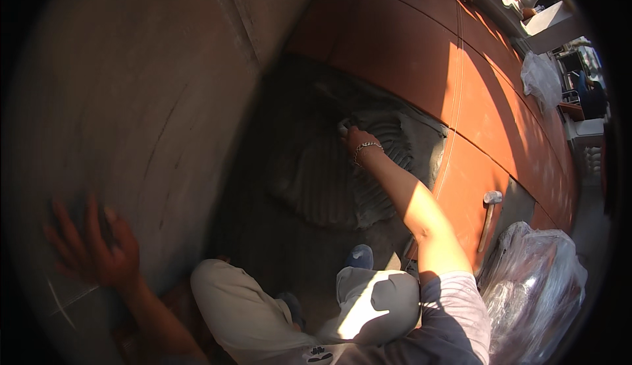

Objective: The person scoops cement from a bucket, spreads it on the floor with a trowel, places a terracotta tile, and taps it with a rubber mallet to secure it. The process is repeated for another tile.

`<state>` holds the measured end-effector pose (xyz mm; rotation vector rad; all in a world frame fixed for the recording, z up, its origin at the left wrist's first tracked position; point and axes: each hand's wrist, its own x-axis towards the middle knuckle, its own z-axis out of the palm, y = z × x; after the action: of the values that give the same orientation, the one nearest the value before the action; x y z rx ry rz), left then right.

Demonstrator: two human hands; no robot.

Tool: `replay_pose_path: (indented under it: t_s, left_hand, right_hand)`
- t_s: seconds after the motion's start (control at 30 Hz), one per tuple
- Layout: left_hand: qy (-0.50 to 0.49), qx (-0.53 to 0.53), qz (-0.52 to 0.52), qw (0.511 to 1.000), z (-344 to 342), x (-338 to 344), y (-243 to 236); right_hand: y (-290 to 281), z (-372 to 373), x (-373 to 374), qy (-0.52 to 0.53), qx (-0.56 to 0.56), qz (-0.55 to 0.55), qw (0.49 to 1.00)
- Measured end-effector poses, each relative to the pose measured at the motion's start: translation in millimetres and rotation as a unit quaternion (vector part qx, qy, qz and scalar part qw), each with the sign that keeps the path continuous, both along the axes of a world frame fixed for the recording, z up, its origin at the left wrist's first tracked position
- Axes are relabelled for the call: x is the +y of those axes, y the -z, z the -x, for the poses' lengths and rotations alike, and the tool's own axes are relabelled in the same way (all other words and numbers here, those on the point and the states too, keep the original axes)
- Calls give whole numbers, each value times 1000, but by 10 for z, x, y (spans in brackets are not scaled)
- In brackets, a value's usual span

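Observation:
My left hand (95,246) has its fingers spread against the grey wall (151,68), low on the left. My right arm reaches forward, and my right hand (357,140), with a chain bracelet at the wrist, is closed on the pale handle of a tool (343,126), its working end hard to make out. The tool is over wet grey mortar (319,194) combed into curved ridges on the shaded floor. Terracotta-coloured tiles (395,49) border the mortar on the far and right sides. My knees and a blue shoe (360,257) are just below it.
A mallet (492,200) lies on a tile by my right elbow. Crumpled plastic wrapping (533,286) covers something at lower right. A plastic bag (540,78) lies farther right. A pale low wall and assorted items sit beyond the tiles at upper right. Sunlight falls across the right side.

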<state>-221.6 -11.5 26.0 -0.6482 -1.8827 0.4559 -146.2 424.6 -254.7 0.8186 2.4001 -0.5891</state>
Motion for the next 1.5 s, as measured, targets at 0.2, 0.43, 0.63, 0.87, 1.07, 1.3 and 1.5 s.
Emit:
replay_pose_path:
  t_s: [0.2,0.43,0.63,0.87,1.07,1.3,1.5]
  left_hand:
    - [-28,-8,-1,1000,-22,0,6]
    - [-53,-15,-5,998,-51,-55,51]
    - [-124,-24,17,992,-62,-84,85]
    - [-108,-19,15,994,-16,-118,88]
    - [-120,-23,23,992,-36,-124,61]
    - [-85,-21,15,996,-63,-155,51]
    - [-61,-27,3,998,-64,-154,43]
  right_hand:
    - [-98,-259,150,122,-17,29,992]
    - [-275,-1035,602,245,-28,13,969]
    - [-222,-1646,866,308,-61,-56,948]
    - [-102,-1883,1000,349,-40,-108,930]
    - [16,-2086,878,372,-6,-152,916]
    - [8,-2029,718,372,8,-141,917]
    - [143,-1457,653,387,44,-2,921]
